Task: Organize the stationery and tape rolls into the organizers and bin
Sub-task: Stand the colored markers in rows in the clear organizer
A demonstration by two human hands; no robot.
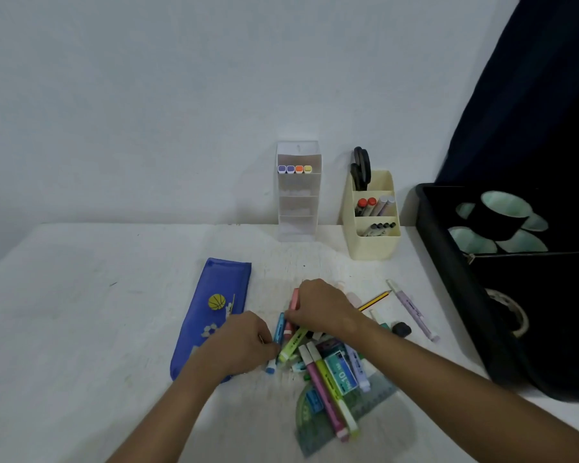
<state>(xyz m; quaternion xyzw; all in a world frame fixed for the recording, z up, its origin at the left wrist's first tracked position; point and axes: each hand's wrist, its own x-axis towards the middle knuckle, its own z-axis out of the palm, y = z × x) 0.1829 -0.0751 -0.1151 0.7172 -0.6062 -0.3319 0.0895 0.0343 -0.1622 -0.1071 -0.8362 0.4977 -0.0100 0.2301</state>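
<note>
We are in the gathering step; our two hands work at the heap of highlighters (318, 365) lying near the front edge of the table (81, 312), a little right of its middle; our right hand (321, 307) curls over the far end of the heap and grips a pink highlighter (294, 304), fingers wrapped round its barrel; our left hand (239, 339) comes in from the left, its fingers bent and pinching at the near ends of a blue highlighter (279, 330) and a green highlighter (291, 344), though the exact hold is hidden under the knuckles.

A blue pencil case (211, 312) lies flat just left of the heap; a pencil (375, 300), a lilac pen (411, 310) and a small black eraser (401, 329) lie loose to the right; a green ruler (348, 419) lies under the near part of the heap.

At the back edge against the wall stand the clear organizer (298, 208), four markers in its top tier and the lower tiers seemingly unfilled, and the cream organizer (375, 242), with scissors (361, 168) and pens; the black bin (448, 262) sits along the right edge with tape rolls (502, 215) inside.

The next move, we judge, calls for lifting the gripped highlighters as a bundle and carrying them back to a free tier of the clear organizer; a firm, even hold matters, since round barrels may slip apart.
</note>
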